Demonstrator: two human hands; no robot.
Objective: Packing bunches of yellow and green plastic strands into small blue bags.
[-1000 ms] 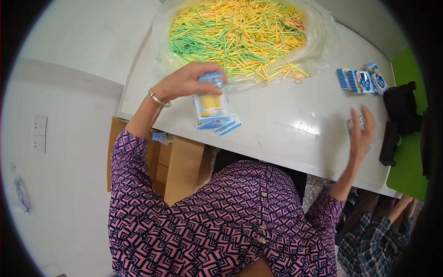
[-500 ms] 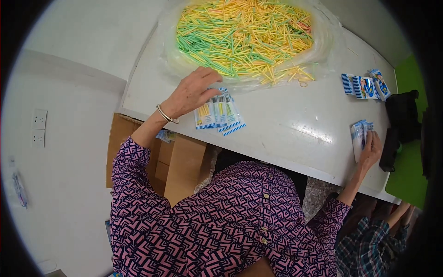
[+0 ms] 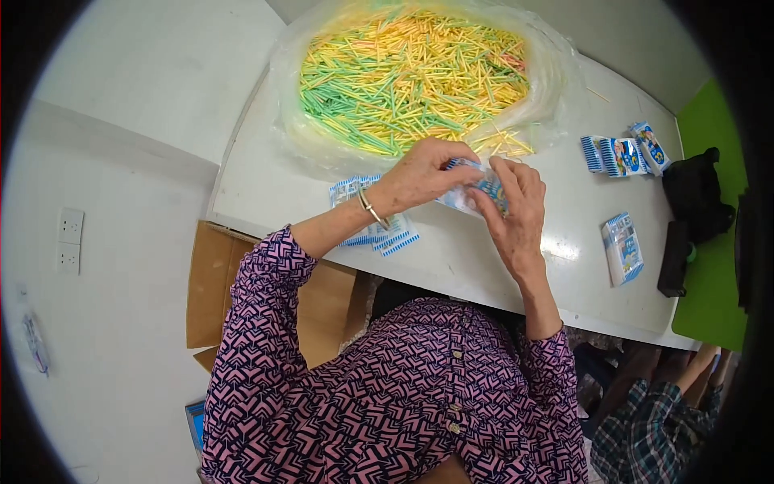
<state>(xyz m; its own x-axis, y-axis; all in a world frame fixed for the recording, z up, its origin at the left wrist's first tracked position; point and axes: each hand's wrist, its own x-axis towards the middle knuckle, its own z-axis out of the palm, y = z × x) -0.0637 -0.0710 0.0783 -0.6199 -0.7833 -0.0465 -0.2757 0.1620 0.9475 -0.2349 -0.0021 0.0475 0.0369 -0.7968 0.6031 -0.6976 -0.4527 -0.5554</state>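
Both hands meet over the table, just in front of the big clear plastic bag (image 3: 282, 121) of thin yellow, green and orange sticks (image 3: 419, 81). Between them is a small blue-and-white packet (image 3: 462, 199), partly covered by fingers. My left hand (image 3: 427, 171), with a bangle at its wrist, pinches the packet's left side. My right hand (image 3: 516, 206) grips its right side with thumb and fingers. Beneath my left wrist lie several flat packets with blue striped ends (image 3: 397, 240), fanned out and partly hidden by the forearm.
At the right lies a stack of blue-and-white packets (image 3: 622, 248); several more packets (image 3: 625, 156) sit farther back. Black objects (image 3: 693, 194) stand beside a green panel (image 3: 713, 266). An open cardboard box (image 3: 211, 274) is below the table's left edge. Another person's plaid sleeve (image 3: 645, 427) shows lower right.
My right hand has come from the packet stack at the right to the middle with a packet. My left hand has moved right, away from the fanned packets, and grips it too.
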